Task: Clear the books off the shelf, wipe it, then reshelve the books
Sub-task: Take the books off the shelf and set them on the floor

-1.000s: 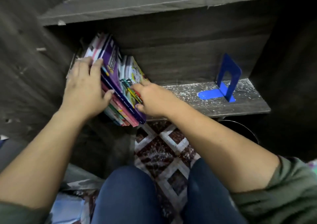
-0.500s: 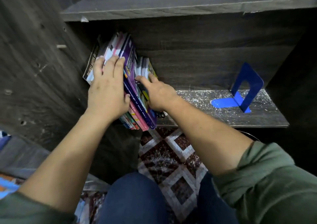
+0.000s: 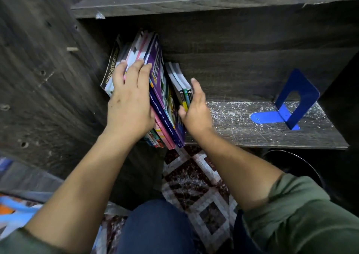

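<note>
A row of thin colourful books [image 3: 157, 74] leans left against the side wall at the left end of the dusty dark wooden shelf [image 3: 242, 126]. My left hand [image 3: 130, 104] lies over the front edges of the left books, fingers fairly straight and pointing up, thumb against the purple book. My right hand [image 3: 196, 108] presses flat against the right side of the row, next to a few smaller books [image 3: 179, 80], with its thumb on their front. A blue metal bookend [image 3: 297, 98] stands alone at the shelf's right end.
White dust specks cover the bare shelf board. Another shelf board [image 3: 194, 0] runs close above, and the cabinet's side wall [image 3: 48, 82] rises at the left. Below are a patterned rug [image 3: 194, 185], a dark round bin [image 3: 293, 162] and my knee.
My right hand has moved from the front of the books to their right side, fingers straightened. My left hand has slid a little higher on the book edges.
</note>
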`<act>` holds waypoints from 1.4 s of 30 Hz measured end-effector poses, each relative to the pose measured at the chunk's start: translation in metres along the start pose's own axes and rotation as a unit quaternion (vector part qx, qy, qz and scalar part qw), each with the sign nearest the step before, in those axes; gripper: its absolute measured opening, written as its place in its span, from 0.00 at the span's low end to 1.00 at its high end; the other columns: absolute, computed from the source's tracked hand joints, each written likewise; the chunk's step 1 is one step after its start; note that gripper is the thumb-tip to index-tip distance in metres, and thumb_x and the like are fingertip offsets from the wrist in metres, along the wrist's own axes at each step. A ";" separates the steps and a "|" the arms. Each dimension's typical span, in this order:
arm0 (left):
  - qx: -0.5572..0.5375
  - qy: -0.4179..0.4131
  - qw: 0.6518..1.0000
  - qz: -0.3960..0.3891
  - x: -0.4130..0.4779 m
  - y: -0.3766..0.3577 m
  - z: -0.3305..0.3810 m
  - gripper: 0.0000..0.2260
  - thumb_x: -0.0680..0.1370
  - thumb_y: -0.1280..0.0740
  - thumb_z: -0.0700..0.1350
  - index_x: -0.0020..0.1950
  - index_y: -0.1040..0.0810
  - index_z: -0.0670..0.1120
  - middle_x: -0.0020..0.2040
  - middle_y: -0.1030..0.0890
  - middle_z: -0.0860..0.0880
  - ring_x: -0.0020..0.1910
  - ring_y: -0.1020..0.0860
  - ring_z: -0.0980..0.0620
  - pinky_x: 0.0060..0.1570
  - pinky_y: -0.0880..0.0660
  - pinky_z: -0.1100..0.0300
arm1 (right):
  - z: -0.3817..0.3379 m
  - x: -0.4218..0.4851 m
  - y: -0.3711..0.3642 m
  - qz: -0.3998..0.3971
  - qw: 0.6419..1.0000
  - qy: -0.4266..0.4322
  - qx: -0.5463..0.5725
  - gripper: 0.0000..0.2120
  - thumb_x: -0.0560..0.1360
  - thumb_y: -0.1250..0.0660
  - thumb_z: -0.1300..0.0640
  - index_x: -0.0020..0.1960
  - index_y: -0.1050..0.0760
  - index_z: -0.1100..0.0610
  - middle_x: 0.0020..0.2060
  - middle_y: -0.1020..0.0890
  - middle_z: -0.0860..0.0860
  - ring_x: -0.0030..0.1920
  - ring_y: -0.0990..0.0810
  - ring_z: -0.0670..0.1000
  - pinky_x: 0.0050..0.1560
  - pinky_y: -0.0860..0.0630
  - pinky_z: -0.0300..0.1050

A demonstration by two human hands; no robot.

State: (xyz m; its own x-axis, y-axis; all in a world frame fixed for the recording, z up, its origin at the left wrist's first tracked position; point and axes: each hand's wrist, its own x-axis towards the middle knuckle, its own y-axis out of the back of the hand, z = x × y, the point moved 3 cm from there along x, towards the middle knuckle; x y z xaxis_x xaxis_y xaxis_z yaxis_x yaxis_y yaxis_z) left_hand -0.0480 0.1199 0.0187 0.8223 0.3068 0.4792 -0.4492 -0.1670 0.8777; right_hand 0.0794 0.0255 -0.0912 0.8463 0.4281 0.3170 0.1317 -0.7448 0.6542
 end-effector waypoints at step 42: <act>0.041 -0.592 0.779 -0.204 -0.152 -0.053 0.457 0.12 0.75 0.35 0.40 0.57 0.32 0.47 0.55 0.26 0.46 0.56 0.26 0.43 0.53 0.31 0.49 | 0.246 -0.349 0.292 -0.011 0.944 -0.305 -0.127 0.20 0.70 0.30 0.51 0.60 0.28 0.52 0.49 0.18 0.56 0.50 0.21 0.62 0.44 0.28 0.50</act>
State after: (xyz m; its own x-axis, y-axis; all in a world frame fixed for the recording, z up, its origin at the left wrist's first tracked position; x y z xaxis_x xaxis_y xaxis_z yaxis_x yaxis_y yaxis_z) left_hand 0.0108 -0.3465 -0.1005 0.6577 -0.7213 -0.2171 -0.0832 -0.3560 0.9308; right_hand -0.0508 -0.4666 -0.1797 0.9947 0.0091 -0.1021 0.0897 -0.5591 0.8242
